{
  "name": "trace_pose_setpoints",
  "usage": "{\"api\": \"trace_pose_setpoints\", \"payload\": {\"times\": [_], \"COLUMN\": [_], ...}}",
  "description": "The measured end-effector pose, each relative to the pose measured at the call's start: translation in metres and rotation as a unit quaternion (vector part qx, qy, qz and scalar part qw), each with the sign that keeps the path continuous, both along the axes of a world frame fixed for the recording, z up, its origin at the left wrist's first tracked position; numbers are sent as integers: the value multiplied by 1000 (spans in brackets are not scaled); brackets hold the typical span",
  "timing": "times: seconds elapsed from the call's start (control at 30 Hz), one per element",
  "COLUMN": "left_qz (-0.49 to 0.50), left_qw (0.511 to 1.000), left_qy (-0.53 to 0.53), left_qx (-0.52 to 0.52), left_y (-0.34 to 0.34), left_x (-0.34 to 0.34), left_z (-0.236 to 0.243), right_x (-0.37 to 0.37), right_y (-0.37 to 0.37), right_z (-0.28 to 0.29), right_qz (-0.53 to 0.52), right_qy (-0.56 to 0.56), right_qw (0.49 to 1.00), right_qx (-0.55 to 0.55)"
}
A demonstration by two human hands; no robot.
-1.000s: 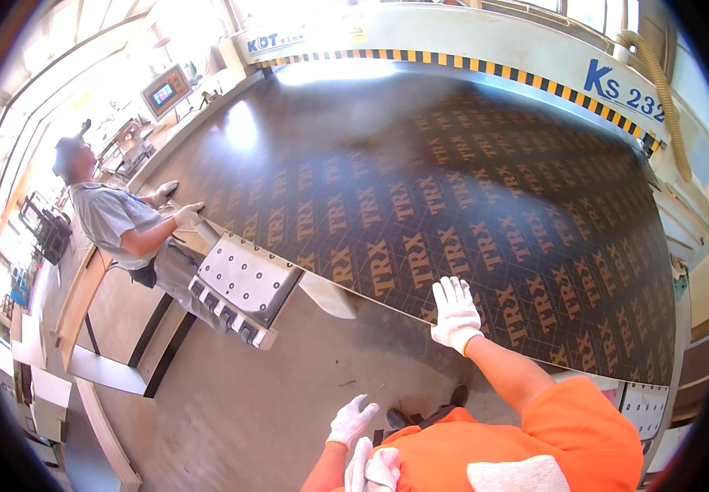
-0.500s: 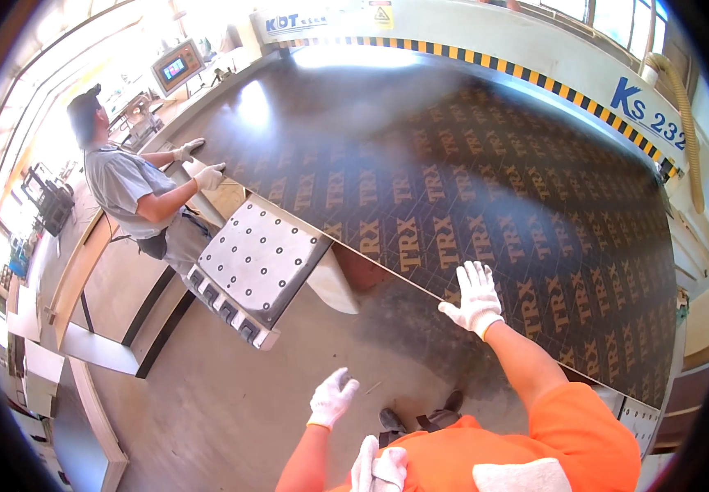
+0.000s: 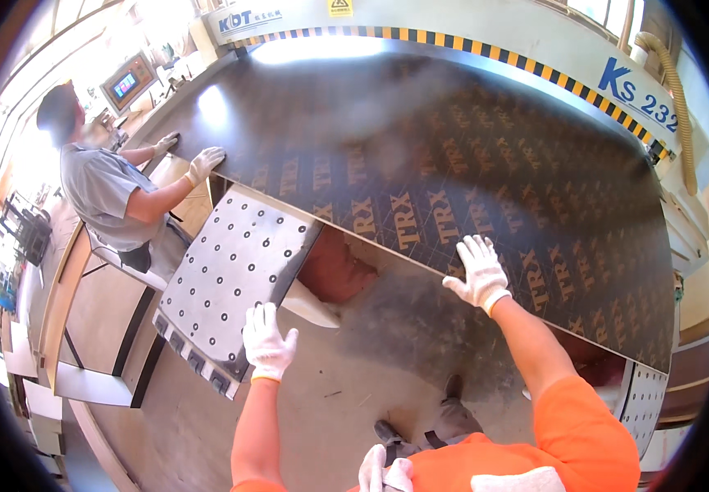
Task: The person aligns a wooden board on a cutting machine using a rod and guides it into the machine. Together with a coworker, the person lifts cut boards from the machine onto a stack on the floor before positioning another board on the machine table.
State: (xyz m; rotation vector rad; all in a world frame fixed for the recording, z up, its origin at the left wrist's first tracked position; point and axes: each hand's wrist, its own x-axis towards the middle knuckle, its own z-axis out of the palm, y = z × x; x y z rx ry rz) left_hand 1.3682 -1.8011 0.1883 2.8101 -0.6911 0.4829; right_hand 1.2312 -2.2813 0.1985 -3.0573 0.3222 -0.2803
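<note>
A large dark panel with a repeated brown printed pattern point(image 3: 420, 189) lies across the machine. My right hand point(image 3: 481, 275), in a white glove, rests on top of it at the near edge, fingers spread and palm down. My left hand point(image 3: 268, 340), gloved the same way, is raised by the near right corner of a pale support table dotted with round holes point(image 3: 239, 262). Its fingers are extended and hold nothing; whether it touches the table I cannot tell. On the left, a co-worker in a grey shirt point(image 3: 104, 189) has both gloved hands on the panel's edge.
A machine beam with a yellow-black striped edge point(image 3: 453, 45) spans the far side. At lower right a second dotted support table point(image 3: 645, 402) shows beyond the panel. A control screen point(image 3: 127, 82) stands at far left, and a ribbed hose point(image 3: 686, 123) hangs at right.
My left hand has risen from over the floor to beside the support table. The panel has shifted away from me, baring more of the support tables. My right hand stays on its edge.
</note>
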Motion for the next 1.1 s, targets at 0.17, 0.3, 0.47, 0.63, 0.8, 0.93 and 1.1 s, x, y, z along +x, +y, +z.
{"api": "trace_pose_setpoints", "payload": {"times": [0.17,0.3,0.47,0.63,0.8,0.93,1.1], "left_qz": [46,80,81,97,83,92,102], "left_qw": [995,993,991,989,990,988,985], "left_qy": [43,25,15,-9,-10,1,28], "left_qx": [74,87,108,115,115,124,133], "left_y": [-95,-125,-205,-252,-258,-261,-262], "left_x": [80,125,166,194,202,204,205], "left_z": [4,-14,-3,-5,-2,2,1], "right_x": [52,92,137,184,232,271,328], "right_y": [-123,-179,-259,-328,-398,-448,-520], "right_z": [7,0,4,5,5,6,-1], "right_qz": [-15,2,0,-22,-15,-28,-49], "right_qy": [-7,-31,-45,-28,-42,-43,-23], "right_qw": [1000,999,999,999,999,999,998], "right_qx": [-15,-20,-23,-12,-16,-13,-45]}}
